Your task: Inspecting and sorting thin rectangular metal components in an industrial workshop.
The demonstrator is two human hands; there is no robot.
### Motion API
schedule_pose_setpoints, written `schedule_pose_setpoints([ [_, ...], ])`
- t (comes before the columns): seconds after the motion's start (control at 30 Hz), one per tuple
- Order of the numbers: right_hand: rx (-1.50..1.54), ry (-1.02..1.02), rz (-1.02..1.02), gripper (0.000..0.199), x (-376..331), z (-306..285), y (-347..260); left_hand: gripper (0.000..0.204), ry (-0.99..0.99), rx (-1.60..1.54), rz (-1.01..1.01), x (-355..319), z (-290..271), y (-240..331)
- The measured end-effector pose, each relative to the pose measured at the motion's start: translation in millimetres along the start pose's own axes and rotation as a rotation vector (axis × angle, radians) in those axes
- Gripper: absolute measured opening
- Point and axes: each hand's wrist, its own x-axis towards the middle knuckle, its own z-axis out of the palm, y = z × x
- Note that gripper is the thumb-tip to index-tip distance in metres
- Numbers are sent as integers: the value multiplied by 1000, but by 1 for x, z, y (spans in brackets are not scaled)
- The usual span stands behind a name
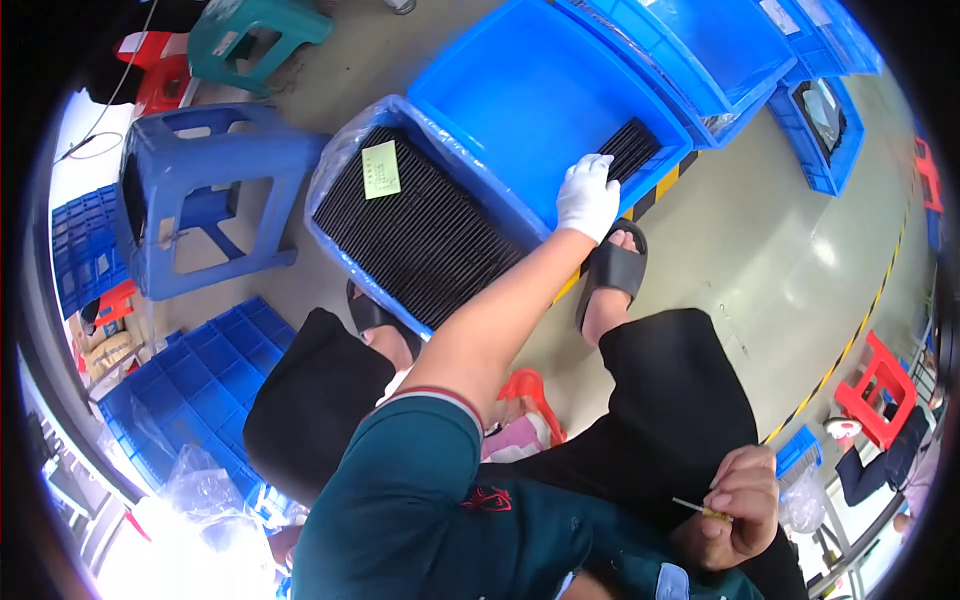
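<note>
My left hand [588, 197], in a white glove, reaches into a large blue bin [490, 85]. Its bent fingers close against the near end of a short row of thin black strips [632, 147] along the bin's right side; the palm side is hidden. Low on the right, my bare right hand [745, 508] is closed around a small tool with a thin metal shaft and a yellowish handle [716, 514]. Left of the bin stands a plastic-lined blue crate [330, 235] packed with black strips [430, 235], a pale green paper label [381, 170] lying on top.
More blue bins [735, 50] stand at the far right, one holding dark parts. A blue stool [205, 190] and a green stool [250, 40] are on the left, a red stool [878, 390] at the right. A blue divided crate [200, 385] lies near left. Another person sits at the right edge.
</note>
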Motion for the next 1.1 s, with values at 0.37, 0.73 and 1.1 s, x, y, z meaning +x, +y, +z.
schedule_pose_setpoints([
  [0.37, -2, -37, -265, 20, 4, 31, -13, 38, 264, 568, -280, -145, -167, -81],
  [0.73, -53, 4, -141, 17, 1, 63, -26, 71, -217, 705, -294, -154, -167, -69],
  [1.1, -108, -30, -111, 16, 7, 67, -30, 56, -232, 786, -105, -149, -163, -95],
])
